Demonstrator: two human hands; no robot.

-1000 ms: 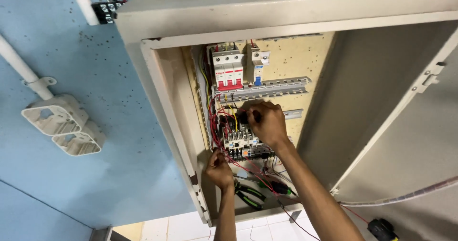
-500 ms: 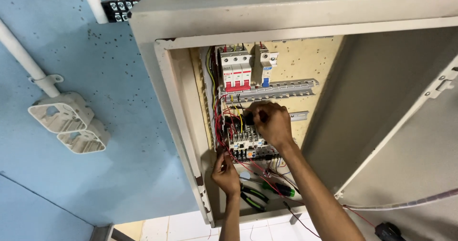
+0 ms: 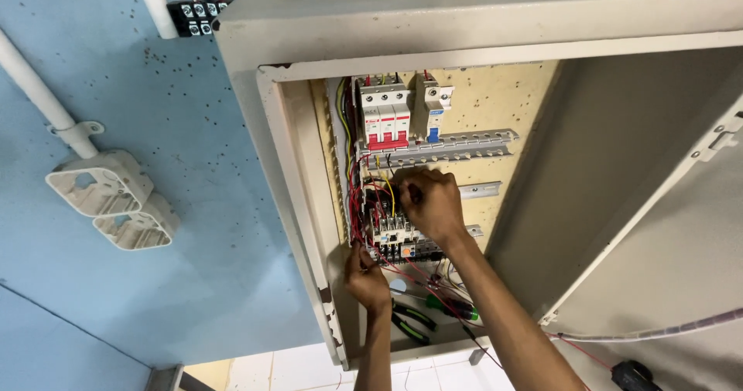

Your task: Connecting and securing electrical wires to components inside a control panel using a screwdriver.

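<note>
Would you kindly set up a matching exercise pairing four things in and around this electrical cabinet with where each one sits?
Things:
1. Red-and-white breakers
2. Pliers
3. Junction boxes
4. Right hand

Places:
A. On the blue wall, left of the cabinet
B. Top of the back panel
C. At the wired block mid-panel
D. Cabinet floor, beside the left hand

Pairs: 1-B, 2-D, 3-A, 4-C

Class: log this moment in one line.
left hand: pinching red wires | right hand: on contactor terminals | cabinet: door open | pliers: on cabinet floor
</note>
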